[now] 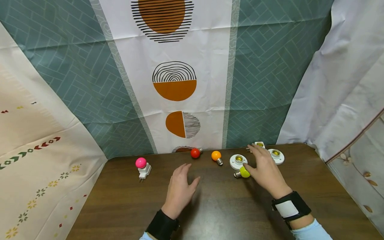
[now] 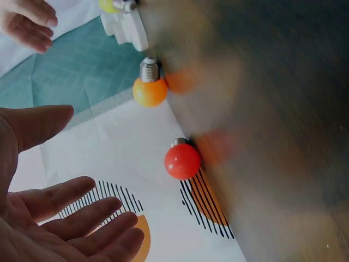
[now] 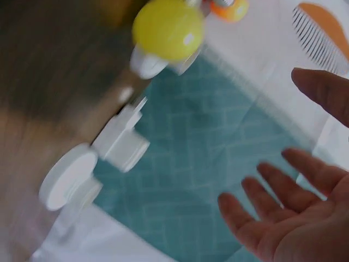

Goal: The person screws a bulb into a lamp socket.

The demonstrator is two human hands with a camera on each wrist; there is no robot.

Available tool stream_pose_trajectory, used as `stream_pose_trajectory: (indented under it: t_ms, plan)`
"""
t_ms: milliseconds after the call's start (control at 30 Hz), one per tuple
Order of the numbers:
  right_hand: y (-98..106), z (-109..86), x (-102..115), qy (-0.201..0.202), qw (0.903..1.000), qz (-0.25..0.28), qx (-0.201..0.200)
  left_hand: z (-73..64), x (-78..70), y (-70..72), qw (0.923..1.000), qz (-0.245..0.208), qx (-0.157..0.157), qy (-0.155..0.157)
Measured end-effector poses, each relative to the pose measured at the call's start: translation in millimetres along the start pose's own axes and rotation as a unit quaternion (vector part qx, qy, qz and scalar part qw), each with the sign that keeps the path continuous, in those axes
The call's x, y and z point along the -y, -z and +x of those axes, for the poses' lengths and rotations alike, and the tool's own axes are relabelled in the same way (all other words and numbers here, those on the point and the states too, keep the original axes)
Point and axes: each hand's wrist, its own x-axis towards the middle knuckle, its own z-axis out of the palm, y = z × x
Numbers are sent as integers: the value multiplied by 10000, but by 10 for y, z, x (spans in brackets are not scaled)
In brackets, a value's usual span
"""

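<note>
Above the table my left hand (image 1: 181, 190) is held with fingers spread and nothing in it, nearest the red bulb (image 1: 195, 153) and the orange bulb (image 1: 216, 155). My right hand (image 1: 265, 171) hovers, fingers apart, over the far right group. The yellow bulb (image 1: 244, 172) lies by its thumb in the head view; the right wrist view shows a gap between hand and bulb (image 3: 169, 30). Around that hand are a round white lamp holder (image 1: 233, 163), a second round holder (image 1: 280, 159) and a white plug-in holder (image 3: 115, 143), partly hidden by the fingers in the head view.
At the left of the brown table (image 1: 120, 206), a pink bulb (image 1: 140, 163) sits in a white plug-in holder (image 1: 145, 171). A patterned cloth (image 1: 258, 66) hangs along the table's back edge. Pale cloths (image 1: 339, 100) hang at both sides.
</note>
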Motion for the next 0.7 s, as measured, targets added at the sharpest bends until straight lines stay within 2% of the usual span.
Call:
stream_pose_trajectory:
  t_ms: [100,200,400,500,700]
  plan:
    - [53,53,-198,-323,9994,-18,-140,-18,-7,-41,9998,31,-15,-192]
    - [88,76,-427,-659,9975,-170,-169,-32,-14,-76,9996,60,99,-254]
    - [56,51,-854,-1399,9889,-499,100,-42,-18,-146,9990,241,271,-274]
    - [21,46,-981,-1662,9840,-567,287,-42,-16,-170,9984,337,294,-334]
    - [-43,90,-1105,-1912,9778,-565,647,-39,-15,-203,9972,428,539,-278]
